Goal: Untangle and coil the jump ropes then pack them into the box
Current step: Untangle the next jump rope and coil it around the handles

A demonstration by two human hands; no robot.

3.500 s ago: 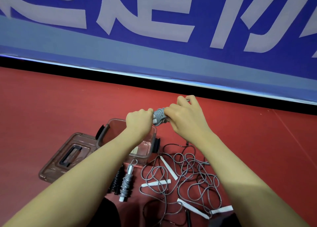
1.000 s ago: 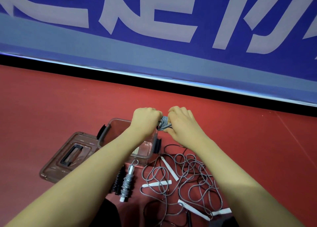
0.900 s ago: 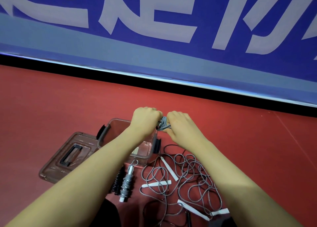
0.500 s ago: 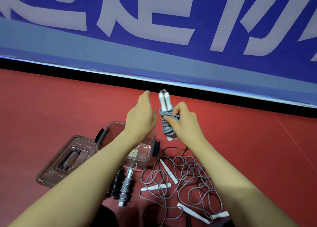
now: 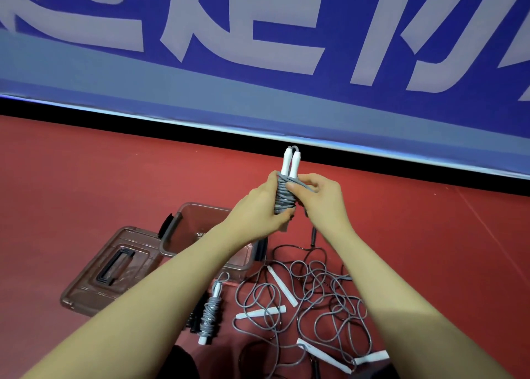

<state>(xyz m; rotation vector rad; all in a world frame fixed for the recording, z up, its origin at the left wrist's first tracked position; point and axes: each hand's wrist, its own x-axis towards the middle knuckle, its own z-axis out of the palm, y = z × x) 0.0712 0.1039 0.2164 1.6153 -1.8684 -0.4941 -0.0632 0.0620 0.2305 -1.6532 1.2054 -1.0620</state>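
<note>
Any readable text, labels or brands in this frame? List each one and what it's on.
Blue banner: large pale characters, cropped at the frame's top edge; only lower strokes show, so none can be read whole.
Box, lid, rope handles: no readable print or brand shows.
Nothing else carries text.

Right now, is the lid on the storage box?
No: the lid lies flat on the red floor left of the open box.
</note>
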